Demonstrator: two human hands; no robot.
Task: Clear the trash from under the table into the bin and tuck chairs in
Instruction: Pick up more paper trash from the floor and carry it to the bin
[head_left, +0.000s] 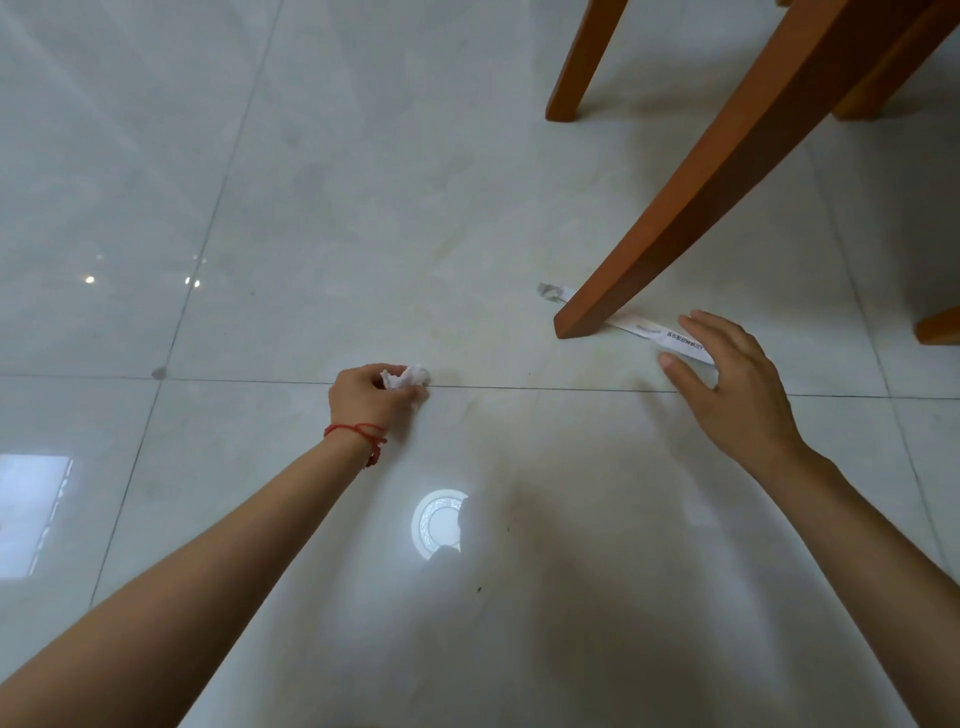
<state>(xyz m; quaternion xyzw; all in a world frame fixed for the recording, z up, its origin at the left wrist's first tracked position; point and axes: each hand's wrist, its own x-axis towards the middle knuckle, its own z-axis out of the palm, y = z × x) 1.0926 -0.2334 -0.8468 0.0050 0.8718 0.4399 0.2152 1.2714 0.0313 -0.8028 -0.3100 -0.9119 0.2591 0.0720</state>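
Observation:
My left hand (371, 397), with a red string at the wrist, is shut on a crumpled white tissue (406, 375) just above the pale tiled floor. A long white paper wrapper (655, 331) with printed text lies flat on the floor, running behind the foot of a slanted wooden chair leg (691, 202). Its crumpled far end (551, 291) sticks out left of the leg. My right hand (727, 379) is open, fingers spread, hovering over the near end of the wrapper and covering part of it.
More wooden legs stand at the top: one at the back (582, 62), one at the upper right (883, 78), and a foot at the right edge (940, 325). The glossy floor (260, 208) reflects a round ceiling light (439, 522).

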